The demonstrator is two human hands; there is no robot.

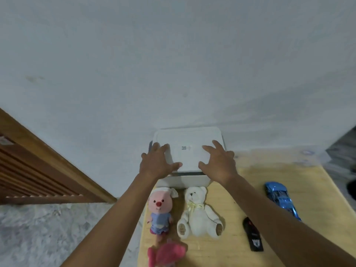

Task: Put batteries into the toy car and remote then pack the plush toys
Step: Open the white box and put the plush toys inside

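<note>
A white lidded storage box (187,138) stands at the far end of the wooden table (317,193), against the wall. My left hand (157,163) rests spread on the lid's left front corner. My right hand (219,162) lies spread on its right front part. Neither hand holds anything. In front of the box lie a pink-faced plush in a blue outfit (159,209), a white teddy bear (198,212) and a pink plush (167,253). The black remote (253,235) lies right of the bear. The blue toy car (281,198) sits further right.
A pale wall rises right behind the box. A wooden slatted frame (38,170) runs along the left above the grey stone floor (57,234). The table's left edge passes just beside the pink-faced plush.
</note>
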